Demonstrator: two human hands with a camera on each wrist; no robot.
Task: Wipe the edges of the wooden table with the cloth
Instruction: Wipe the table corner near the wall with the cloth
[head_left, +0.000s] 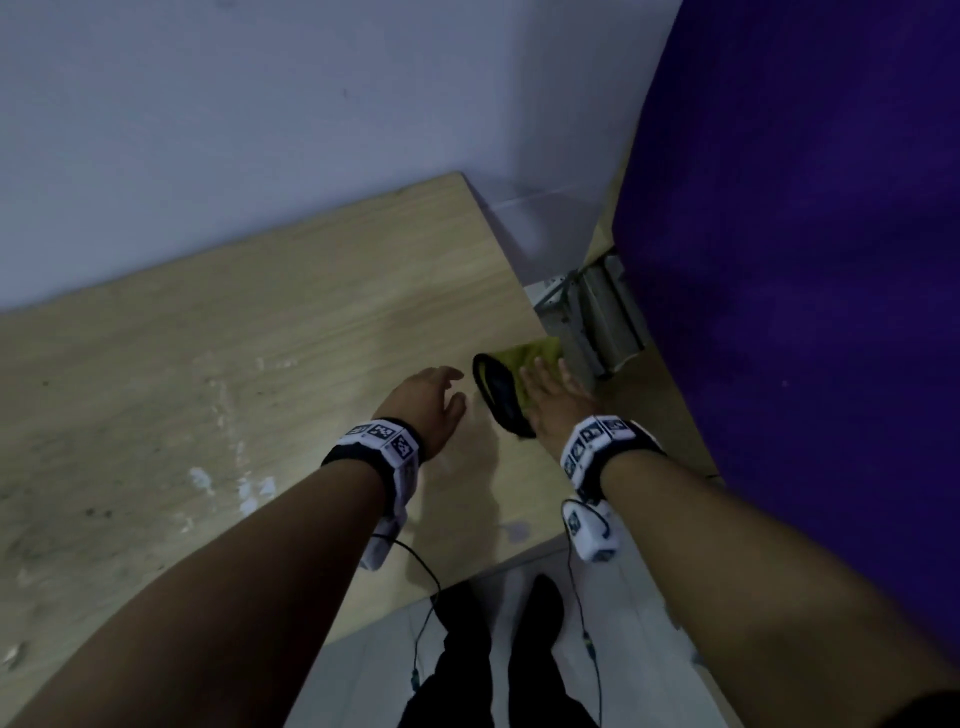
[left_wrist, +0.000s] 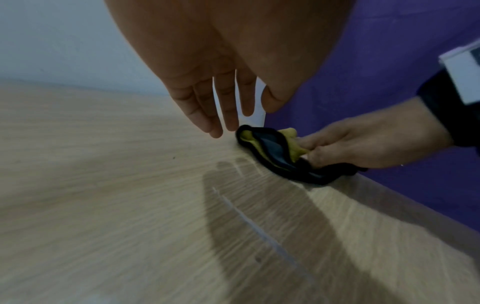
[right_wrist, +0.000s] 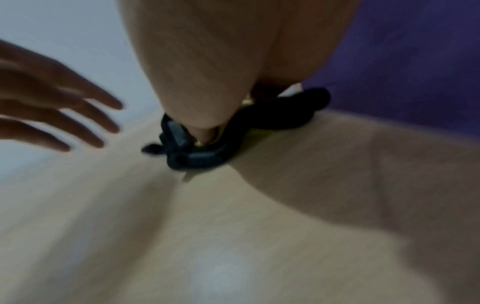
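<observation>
Cloth (left_wrist: 270, 152) in right hand (left_wrist: 363, 142) — left (left_wrist: 207, 82) splayed

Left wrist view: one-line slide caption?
Right hand holds a yellow-and-black cloth against the edge of the wooden table; left hand hovers open beside it.

A person's right hand (head_left: 553, 402) rests on a yellow-and-black cloth (head_left: 511, 382) at the right edge of a pale wooden table (head_left: 234, 338). The left hand (head_left: 428, 402) hovers just beside it, fingers loose. Marker-printed bands (head_left: 382, 441) circle both wrists. A purple panel (head_left: 805, 260) stands to the right.
</observation>
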